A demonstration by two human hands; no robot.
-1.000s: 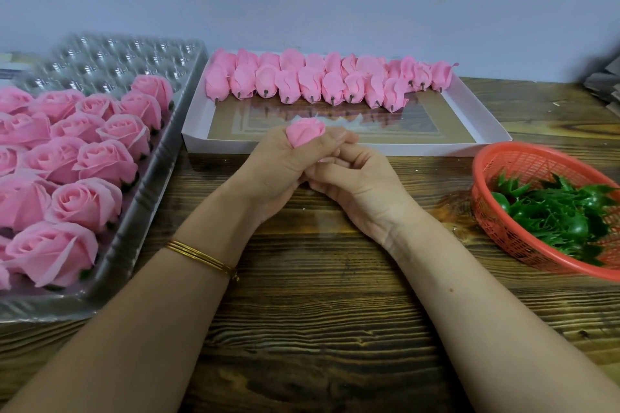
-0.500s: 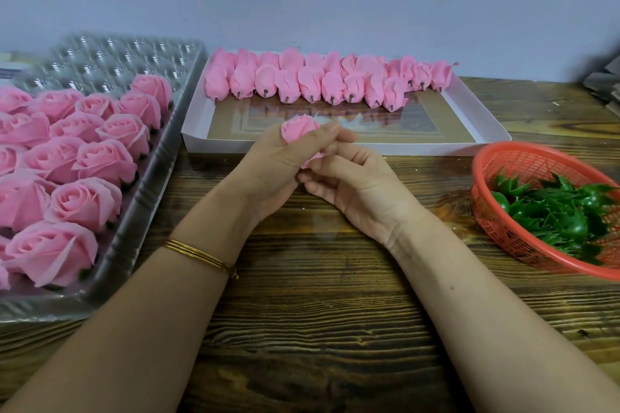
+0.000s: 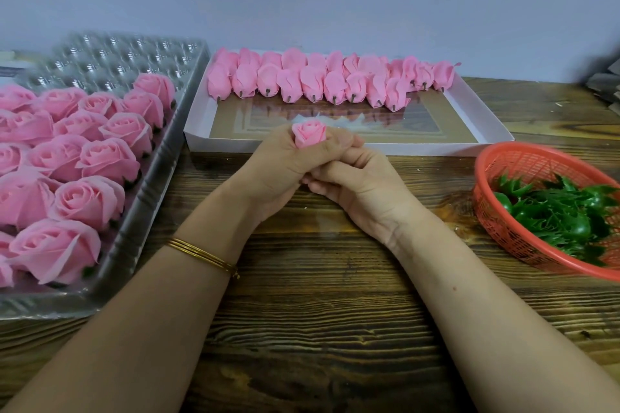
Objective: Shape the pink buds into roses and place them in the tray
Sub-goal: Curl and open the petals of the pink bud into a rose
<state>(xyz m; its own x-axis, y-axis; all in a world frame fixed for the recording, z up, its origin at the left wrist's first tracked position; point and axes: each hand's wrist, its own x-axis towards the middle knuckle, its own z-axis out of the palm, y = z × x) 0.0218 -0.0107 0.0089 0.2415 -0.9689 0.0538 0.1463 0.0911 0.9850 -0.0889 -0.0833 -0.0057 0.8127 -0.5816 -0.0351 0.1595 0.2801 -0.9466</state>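
1. Left hand point(image 3: 285, 171): the forearm enters from the lower left with a gold bangle point(image 3: 201, 253) at the wrist. The hand sits over the middle of the table point(image 3: 318, 329). Thumb and fingers are wrapped round the lower half of the pink bud point(image 3: 309, 132), clamped on it.
2. Pink bud: upright, petal tips up, projecting above the left fist. It is in front of the near wall of the white box point(image 3: 419, 148), not in the tray point(image 3: 161, 178).
3. Right hand point(image 3: 365, 188): the forearm enters from the lower right. The fingers are curled and pressed against the left hand's fingers below the bud. Whether they hold the bud's base is hidden.
4. Edges:
   - The tray lies at left, its right wall near the left forearm. Finished roses point(image 3: 90, 198) fill its near rows.
   - A row of buds point(image 3: 302, 82) lines the box's far wall.
   - A red basket point(image 3: 503, 148) of green pieces point(image 3: 553, 211) sits at right.
5. Open room: bare wood lies between tray and basket, around both forearms.
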